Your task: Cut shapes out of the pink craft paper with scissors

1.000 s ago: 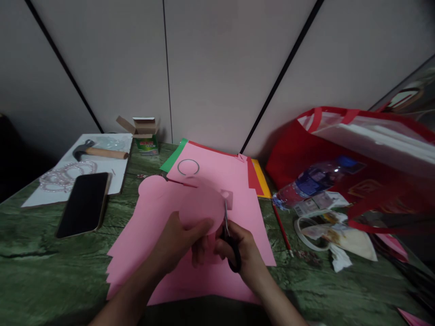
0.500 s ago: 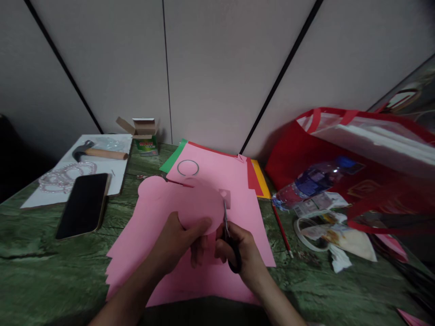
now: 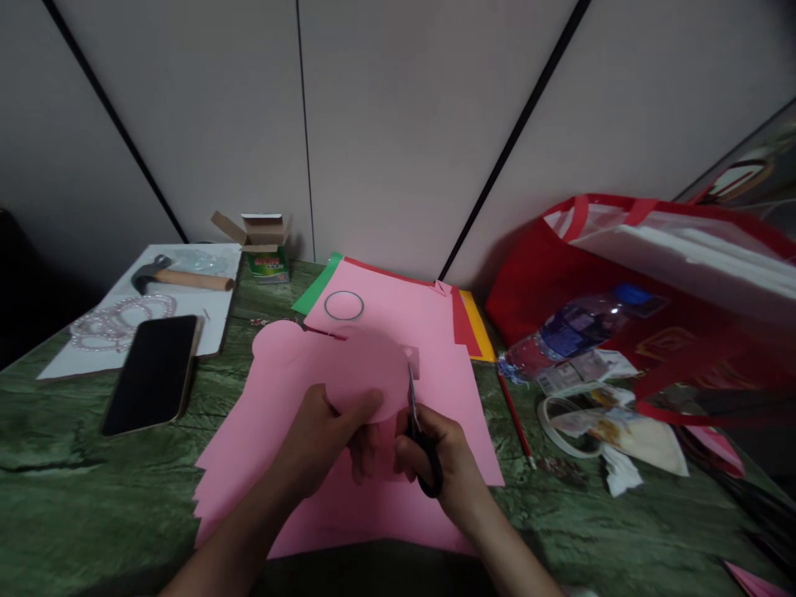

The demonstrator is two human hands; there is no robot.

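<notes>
A rounded piece of pink paper (image 3: 373, 369) is pinched at its lower edge between the thumb and fingers of my left hand (image 3: 332, 435). In my right hand (image 3: 439, 456) is a pair of scissors (image 3: 428, 464) with dark handles, its blades pointing away from me along the right edge of the rounded piece. I cannot tell whether the blades touch the paper. Beneath both hands lie several larger pink sheets (image 3: 261, 464), stacked unevenly. Part of a dark red pencil-like stick (image 3: 323, 333) shows just beyond the rounded piece.
On the left are a phone (image 3: 152, 373), a hammer (image 3: 186, 278) and bead strings (image 3: 124, 322). A small open box (image 3: 267, 261) stands near the wall. At right are a red bag (image 3: 528, 274), a water bottle (image 3: 565, 332), a red pencil (image 3: 516, 419) and a white tape roll (image 3: 565, 439).
The rounded paper has shifted and turned slightly in my left hand, whose thumb has moved a little left. The scissors stay almost in place at its right edge.
</notes>
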